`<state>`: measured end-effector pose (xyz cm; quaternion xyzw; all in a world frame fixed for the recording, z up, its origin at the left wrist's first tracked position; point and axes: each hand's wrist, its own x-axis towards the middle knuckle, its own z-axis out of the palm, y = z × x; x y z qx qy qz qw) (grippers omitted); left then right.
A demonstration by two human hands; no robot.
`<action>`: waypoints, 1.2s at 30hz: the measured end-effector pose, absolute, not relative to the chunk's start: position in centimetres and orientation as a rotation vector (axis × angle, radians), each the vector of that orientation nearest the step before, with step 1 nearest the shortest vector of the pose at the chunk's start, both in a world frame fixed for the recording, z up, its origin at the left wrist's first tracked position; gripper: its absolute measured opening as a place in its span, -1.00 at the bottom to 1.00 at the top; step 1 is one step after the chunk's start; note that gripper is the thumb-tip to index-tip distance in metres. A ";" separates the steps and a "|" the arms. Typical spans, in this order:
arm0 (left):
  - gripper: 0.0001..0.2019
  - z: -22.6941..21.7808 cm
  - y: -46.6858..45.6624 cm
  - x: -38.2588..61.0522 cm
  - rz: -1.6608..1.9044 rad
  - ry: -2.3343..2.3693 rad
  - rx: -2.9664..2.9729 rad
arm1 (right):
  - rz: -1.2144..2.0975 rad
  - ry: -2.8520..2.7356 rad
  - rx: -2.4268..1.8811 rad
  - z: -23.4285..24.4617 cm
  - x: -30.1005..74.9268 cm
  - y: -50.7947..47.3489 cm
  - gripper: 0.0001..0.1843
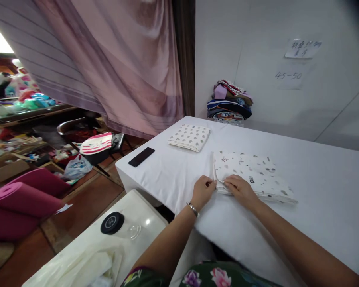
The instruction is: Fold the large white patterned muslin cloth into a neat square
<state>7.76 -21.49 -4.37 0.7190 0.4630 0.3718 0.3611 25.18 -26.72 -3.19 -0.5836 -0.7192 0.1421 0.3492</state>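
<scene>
A white cloth (254, 171) with small grey and dark prints lies folded on the white-covered table in front of me. My left hand (204, 192) is closed at its near left corner, fingertips pinching the edge. My right hand (241, 190) pinches the cloth's near edge a little to the right, where the top layer curls up slightly. Farther back to the left rests a second folded cloth (190, 137), white with rows of grey prints, which neither hand touches.
On the table (164, 175), a black phone (141, 157) lies near the left corner. Folded clothes (230, 101) are stacked behind the far edge. A lower white surface (131, 211) at left holds a round black object (112, 223) and plastic bags (86, 265). A chair (98, 149) stands beyond.
</scene>
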 end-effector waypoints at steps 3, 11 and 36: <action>-0.80 -4.4 -21.4 7.9 0.946 1.198 1.806 | 0.334 -1.812 -1.494 -3.6 24.9 -27.1 -0.76; -0.89 -4.6 -21.2 8.0 0.952 1.120 1.787 | 0.290 -1.879 -1.477 -3.3 23.9 -27.6 -0.72; -0.91 -4.9 -21.0 7.6 0.921 0.966 1.808 | 0.419 -1.814 -1.580 -4.0 23.4 -27.3 -0.76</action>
